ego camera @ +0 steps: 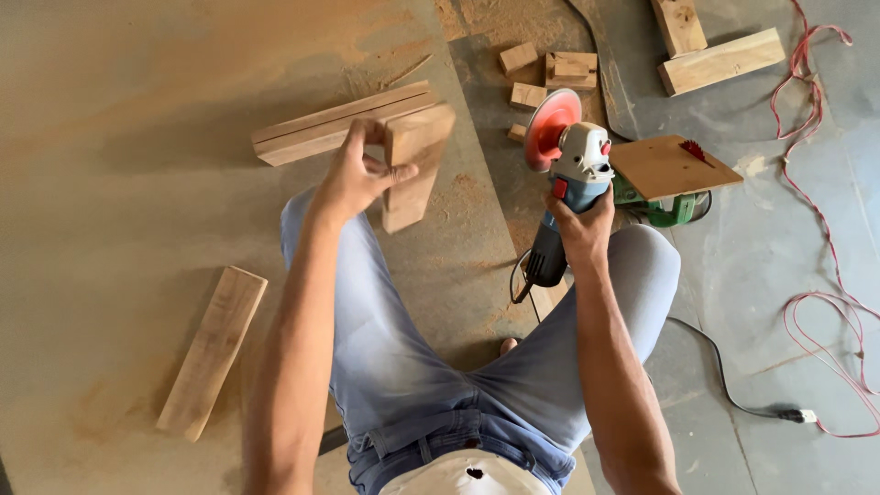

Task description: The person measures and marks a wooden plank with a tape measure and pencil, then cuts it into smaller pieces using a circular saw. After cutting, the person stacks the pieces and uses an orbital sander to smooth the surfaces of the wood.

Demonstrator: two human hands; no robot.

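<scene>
— Looking down from the head camera, what does each hand have?
— The left hand is wrapped around a short, pale brown wooden block, fingers on its near side and thumb across the face, lifting it clear of the board below. The right hand is closed firmly around the body of a blue and grey angle grinder with a red sanding disc, disc tilted up and facing left.

— How close are the block and the disc?
— Near each other but apart; a gap shows between them.

— What lies around them?
— A large sawdust-covered brown board under the knees, with two long wooden strips lying side by side just behind the held block and a flat wooden plank well to the left. Small wood offcuts sit beyond the disc, a thin square plywood piece rests just right of the grinder, and a red cable trails across the grey floor
</scene>
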